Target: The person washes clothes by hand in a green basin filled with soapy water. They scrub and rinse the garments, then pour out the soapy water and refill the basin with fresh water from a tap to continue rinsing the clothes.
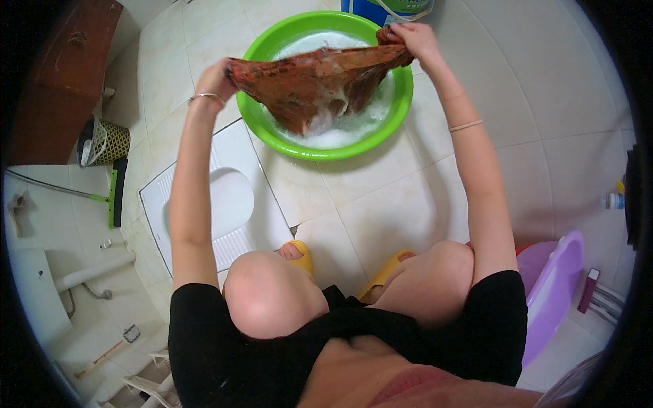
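Observation:
Stretched between my hands is a wet reddish-brown patterned cloth (321,76), probably a garment. My left hand (218,80) grips one end of it near the left rim, and my right hand (414,41) grips a bunched end at the upper right. The middle of the cloth sags into a green plastic basin (326,154) on the tiled floor. White soap suds (352,133) float on the water in the basin. Part of the water is hidden behind the cloth.
A white squat toilet (232,194) is set into the floor left of the basin. Behind the basin stands a blue-and-green bucket (365,11). Purple basins (553,296) lean at the right. A floor squeegee (117,194), a wastebasket (113,143) and a brown cabinet (61,86) are at the left.

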The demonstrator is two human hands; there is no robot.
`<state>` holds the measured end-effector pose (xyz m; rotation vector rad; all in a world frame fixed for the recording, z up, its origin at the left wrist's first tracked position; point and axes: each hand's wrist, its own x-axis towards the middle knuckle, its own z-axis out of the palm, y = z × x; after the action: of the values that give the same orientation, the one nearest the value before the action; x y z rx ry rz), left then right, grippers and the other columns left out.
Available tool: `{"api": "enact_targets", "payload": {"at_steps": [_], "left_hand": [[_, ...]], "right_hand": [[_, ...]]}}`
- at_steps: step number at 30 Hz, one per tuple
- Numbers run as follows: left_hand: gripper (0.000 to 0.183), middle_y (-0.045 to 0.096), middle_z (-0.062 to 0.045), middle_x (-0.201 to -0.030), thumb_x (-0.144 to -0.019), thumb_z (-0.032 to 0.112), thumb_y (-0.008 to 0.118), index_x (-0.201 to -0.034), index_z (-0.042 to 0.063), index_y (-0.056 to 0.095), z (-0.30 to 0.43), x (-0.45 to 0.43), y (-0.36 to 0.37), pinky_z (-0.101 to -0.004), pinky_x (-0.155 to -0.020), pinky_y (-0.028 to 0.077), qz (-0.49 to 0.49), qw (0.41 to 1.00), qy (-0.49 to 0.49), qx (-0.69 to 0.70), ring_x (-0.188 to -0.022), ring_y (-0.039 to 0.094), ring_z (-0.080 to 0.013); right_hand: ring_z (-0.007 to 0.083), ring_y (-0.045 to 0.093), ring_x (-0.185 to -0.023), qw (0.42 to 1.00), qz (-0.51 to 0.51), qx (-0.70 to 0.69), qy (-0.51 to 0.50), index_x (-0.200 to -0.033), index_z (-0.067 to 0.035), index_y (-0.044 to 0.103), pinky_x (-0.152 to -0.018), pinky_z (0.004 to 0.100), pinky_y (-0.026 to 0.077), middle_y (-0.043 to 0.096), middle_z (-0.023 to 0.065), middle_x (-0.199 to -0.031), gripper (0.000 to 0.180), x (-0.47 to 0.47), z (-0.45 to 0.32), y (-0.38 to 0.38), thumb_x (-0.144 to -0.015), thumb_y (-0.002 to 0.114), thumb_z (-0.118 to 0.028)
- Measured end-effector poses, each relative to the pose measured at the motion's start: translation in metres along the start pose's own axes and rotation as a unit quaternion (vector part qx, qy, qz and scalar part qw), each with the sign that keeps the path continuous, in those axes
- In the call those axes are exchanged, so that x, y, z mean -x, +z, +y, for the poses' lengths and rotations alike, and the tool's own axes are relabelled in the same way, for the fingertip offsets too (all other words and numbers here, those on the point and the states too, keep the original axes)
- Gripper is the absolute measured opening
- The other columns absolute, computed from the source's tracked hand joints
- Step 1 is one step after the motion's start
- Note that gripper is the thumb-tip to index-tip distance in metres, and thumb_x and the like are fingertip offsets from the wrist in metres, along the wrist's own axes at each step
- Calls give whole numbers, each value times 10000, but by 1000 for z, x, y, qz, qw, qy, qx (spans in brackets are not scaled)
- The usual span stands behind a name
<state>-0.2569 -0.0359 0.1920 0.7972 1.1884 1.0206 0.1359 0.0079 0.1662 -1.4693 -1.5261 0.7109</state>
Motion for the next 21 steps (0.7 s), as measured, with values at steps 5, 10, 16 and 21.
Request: {"api": "enact_targets", "payload": {"at_steps": [5,10,16,21], "left_hand": [[157,582,-105,-863,-835,138,443,-823,3,523,53,12,-10,-335,-788,440,-16,987,95,128,-813,548,-205],[161,591,-85,-834,-839,146,464,-866,9,544,45,9,-22,-305,-778,450,-84,961,157,214,-798,563,-181],[286,606,-100,-875,-769,54,421,-1007,-32,554,-58,-17,-38,-273,-753,444,47,944,111,-308,-810,564,-167],[295,605,-97,-929,-784,93,437,-1032,-6,564,-112,-19,-18,-268,-749,433,31,908,106,-403,-842,557,-185]], "right_hand": [[125,527,-560,990,51,-131,29,-791,22,599,-551,252,442,591,53,-666,179,-1,-64,-30,-776,557,-152],[84,498,-530,995,51,-76,48,-768,-10,626,-482,223,391,574,3,-643,253,5,-73,-30,-836,520,-230],[251,609,-733,992,-74,92,53,-916,55,526,-579,317,495,610,173,-801,530,24,8,7,-567,751,-274],[336,578,-744,918,-54,392,-27,-981,25,441,-614,393,481,555,227,-849,388,54,25,44,-671,622,-124]]}}
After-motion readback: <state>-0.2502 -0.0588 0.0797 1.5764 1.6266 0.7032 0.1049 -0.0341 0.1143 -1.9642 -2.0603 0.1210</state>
